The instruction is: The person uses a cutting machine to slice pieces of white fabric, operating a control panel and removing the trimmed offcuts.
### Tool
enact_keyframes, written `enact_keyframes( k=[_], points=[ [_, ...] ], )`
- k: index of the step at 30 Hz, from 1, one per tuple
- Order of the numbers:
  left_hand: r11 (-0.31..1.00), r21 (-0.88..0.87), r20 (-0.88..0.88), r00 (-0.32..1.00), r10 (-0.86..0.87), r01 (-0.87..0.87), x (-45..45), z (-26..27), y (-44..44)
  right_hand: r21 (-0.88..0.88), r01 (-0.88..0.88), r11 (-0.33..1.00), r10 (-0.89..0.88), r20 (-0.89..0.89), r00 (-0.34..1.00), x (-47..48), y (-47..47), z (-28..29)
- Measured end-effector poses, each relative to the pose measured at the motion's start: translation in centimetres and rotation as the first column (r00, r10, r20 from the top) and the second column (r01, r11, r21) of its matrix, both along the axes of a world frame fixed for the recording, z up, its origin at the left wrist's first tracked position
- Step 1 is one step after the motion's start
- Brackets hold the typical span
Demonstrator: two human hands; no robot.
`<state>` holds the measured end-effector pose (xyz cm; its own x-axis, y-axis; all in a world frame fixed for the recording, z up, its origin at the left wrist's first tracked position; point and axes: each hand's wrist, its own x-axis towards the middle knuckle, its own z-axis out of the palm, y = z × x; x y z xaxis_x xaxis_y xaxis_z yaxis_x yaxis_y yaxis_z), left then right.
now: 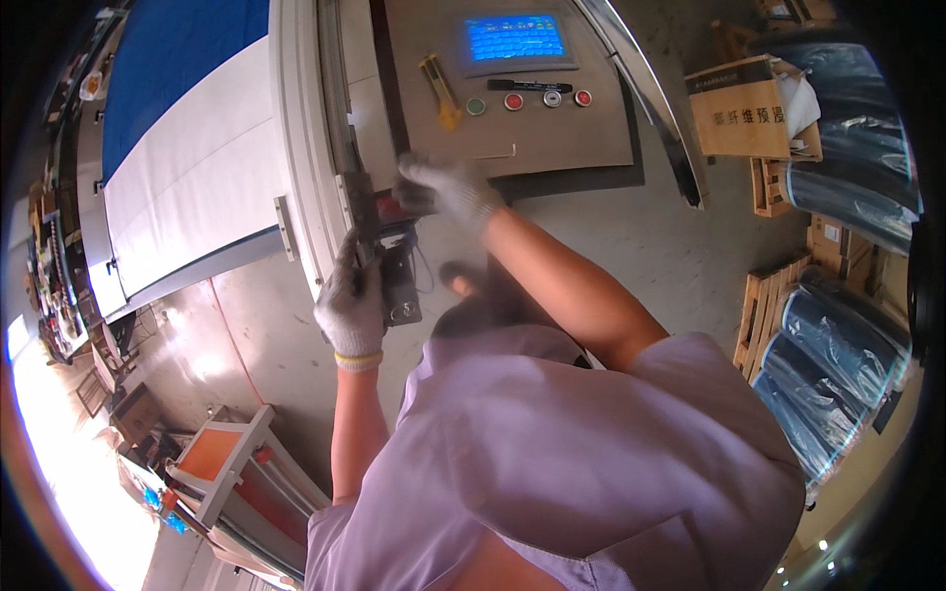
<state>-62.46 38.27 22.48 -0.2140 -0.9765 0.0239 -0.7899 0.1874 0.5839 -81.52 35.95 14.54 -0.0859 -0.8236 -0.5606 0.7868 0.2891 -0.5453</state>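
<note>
Both hands wear whitish knit work gloves. My left hand point(353, 299) rests with its fingers at a dark metal carriage point(361, 203) on the machine's side rail; its exact hold is hidden. My right hand point(443, 188), blurred, is at the near left corner of the control panel point(562, 148), with its thumb and fingers apart and nothing seen in them. Under the carriage sits a dark block point(401, 284) with a thin cable. On the panel lie a yellow utility knife point(441, 92) and a black marker point(529, 86), near several round buttons and a lit blue touchscreen point(515, 38).
White sheet material point(196, 155) covers the machine bed at left, beside blue material point(188, 55). At right are an open cardboard box point(739, 111), wooden pallets point(757, 310) and film-wrapped rolls point(828, 332). A framed stand with an orange panel point(212, 454) stands at lower left.
</note>
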Motion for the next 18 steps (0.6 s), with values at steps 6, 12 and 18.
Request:
enact_keyframes(
  k=[6,12,18],
  points=[
    [0.947,0.241,-0.095,0.966,0.240,-0.211,1.1,-0.1,1.3,0.019,0.027,0.999,-0.001,-0.802,0.597,2.4,-10.4,-8.0],
    [0.903,0.339,-0.161,0.929,0.334,-0.266,0.0,-0.2,1.8,-0.109,-0.105,0.988,-0.025,-0.800,0.600,3.2,-11.3,-8.4],
    [0.934,0.266,-0.087,0.959,0.269,-0.238,0.1,-1.0,2.1,-0.167,-0.239,0.957,-0.082,-0.941,0.328,2.7,-11.0,-6.3]
  ],
)
